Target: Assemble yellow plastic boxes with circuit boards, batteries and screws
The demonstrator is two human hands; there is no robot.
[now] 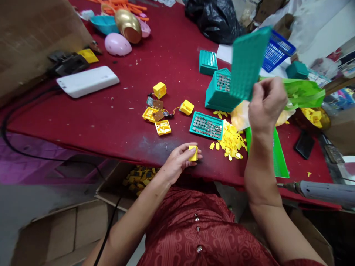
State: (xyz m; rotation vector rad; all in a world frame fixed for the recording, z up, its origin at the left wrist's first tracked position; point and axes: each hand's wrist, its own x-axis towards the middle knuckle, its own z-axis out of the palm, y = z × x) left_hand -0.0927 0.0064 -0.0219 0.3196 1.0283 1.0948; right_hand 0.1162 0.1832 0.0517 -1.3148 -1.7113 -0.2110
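Observation:
Near the table's front edge, my left hand (183, 160) is closed on a small yellow block (193, 153). My right hand (267, 99), raised at the right, pinches the lower corner of a green tray (248, 61), which is tilted upright and slightly blurred. Behind that tray stands a stack of green trays (217, 94), with round silvery pieces in the top one. A green tray of silvery pieces (206, 126) lies flat beyond my left hand, beside a pile of small yellow parts (232, 140). Yellow housings (163, 127) with wires and small boards lie left of it.
A white power bank (88, 81) and plastic egg shells (118, 44) are at the left. A black bag (213, 20) and blue basket (277, 50) stand at the back. A bright green tray (280, 157), black phone (304, 145) and grey tool (327, 191) are at the right.

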